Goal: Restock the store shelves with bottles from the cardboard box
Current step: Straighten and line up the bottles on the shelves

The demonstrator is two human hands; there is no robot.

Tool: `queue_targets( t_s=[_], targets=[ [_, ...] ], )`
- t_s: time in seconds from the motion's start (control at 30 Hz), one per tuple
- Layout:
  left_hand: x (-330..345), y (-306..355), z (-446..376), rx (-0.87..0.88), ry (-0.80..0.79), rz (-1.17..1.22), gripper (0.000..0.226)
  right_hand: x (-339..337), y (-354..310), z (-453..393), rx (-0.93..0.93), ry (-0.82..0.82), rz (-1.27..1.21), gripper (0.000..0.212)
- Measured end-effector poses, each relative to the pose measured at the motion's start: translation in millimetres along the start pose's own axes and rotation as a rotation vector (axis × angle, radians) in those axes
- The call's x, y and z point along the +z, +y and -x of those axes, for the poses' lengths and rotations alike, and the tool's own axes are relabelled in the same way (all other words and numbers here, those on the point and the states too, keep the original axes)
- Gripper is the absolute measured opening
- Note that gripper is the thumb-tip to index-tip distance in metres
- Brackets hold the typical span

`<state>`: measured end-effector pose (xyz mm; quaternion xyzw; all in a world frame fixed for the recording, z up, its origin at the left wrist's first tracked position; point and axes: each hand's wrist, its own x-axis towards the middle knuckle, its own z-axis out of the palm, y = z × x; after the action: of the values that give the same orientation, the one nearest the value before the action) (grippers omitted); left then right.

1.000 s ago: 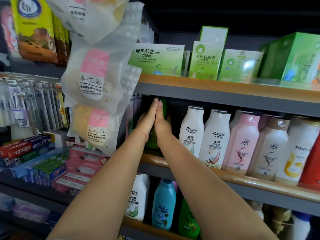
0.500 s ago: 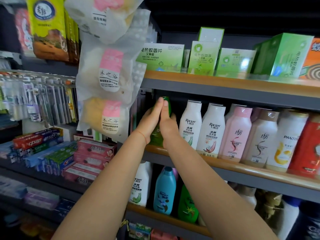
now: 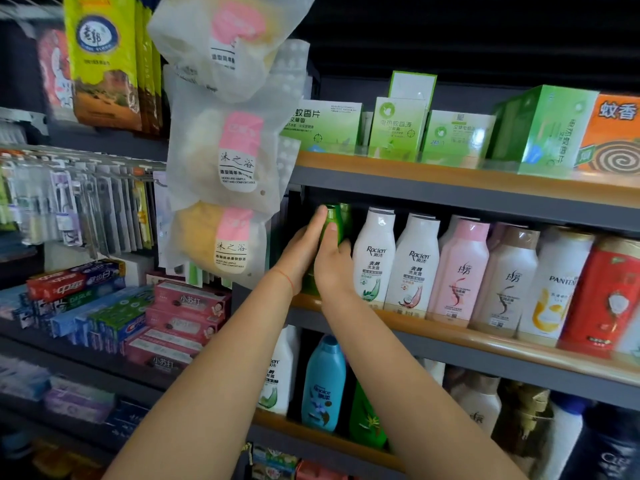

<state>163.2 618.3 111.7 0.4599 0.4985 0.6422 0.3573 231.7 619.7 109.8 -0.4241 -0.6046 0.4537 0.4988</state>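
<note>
Little has moved: left hand (image 3: 302,249) and right hand (image 3: 333,263) still clasp the green bottle (image 3: 331,223) between them on the shelf (image 3: 450,332).

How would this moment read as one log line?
step: shelving | left hand: holds green bottle | right hand: holds same bottle | place: middle shelf, beside white bottle

Green bottle (image 3: 333,220): smooth plastic, glossy, sheen along neck. White bottles (image 3: 374,258) beside it: plastic, satin gloss, printed labels. Pink bottles (image 3: 459,271): plastic, soft sheen. Red canister (image 3: 609,296) at right end of middle shelf: glossy surface; metal or plastic cannot be told. Shelf front lip (image 3: 450,332): wood-look strip, orange-brown, polished, reflects the bottles; band below it grey, matt. Green boxes (image 3: 398,128) on upper shelf: printed cardboard, slight gloss. Hanging bags (image 3: 225,161): translucent frosted plastic, matt, crinkled. Toothpaste cartons (image 3: 76,284): glossy printed card.
</note>
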Motion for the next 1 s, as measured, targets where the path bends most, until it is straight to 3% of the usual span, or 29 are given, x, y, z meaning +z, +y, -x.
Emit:
queue_targets(
  t_s=[0.13, 0.2, 0.33, 0.57, 0.7, 0.87, 1.0],
  targets=[
    [1.3, -4.1, -3.2, -0.009, 0.002, 0.032, 0.088, -1.4, 9.5, 14.4, -0.170, 0.001, -0.041, 0.067],
    [1.9, -3.9, -3.1, -0.003, 0.021, 0.032, 0.083, -3.3, 12.0, 20.2, -0.229, -0.018, -0.034, 0.073],
    [2.9, -4.6, -2.9, 0.028, 0.043, 0.028, 0.075, -11.5, 15.4, 25.8, -0.329, -0.071, -0.018, 0.059],
    [5.4, -2.5, 0.4, 0.017, 0.006, -0.018, 0.078, -13.9, 23.5, 28.5, -0.329, -0.085, 0.082, 0.082],
    [7.7, 0.0, -0.4, -0.026, 0.043, -0.033, 0.068, -26.1, 33.8, 47.2, -0.469, -0.080, 0.164, 0.066],
    [8.6, -2.8, 2.4, -0.036, 0.040, -0.092, 0.086, -54.2, 49.8, 47.7, -0.715, 0.272, 0.336, 0.039],
    [14.2, -2.8, 4.0, -0.050, 0.046, -0.112, 0.076, -58.6, 63.7, 38.6, -0.729, 0.333, 0.481, 0.034]
  ],
)
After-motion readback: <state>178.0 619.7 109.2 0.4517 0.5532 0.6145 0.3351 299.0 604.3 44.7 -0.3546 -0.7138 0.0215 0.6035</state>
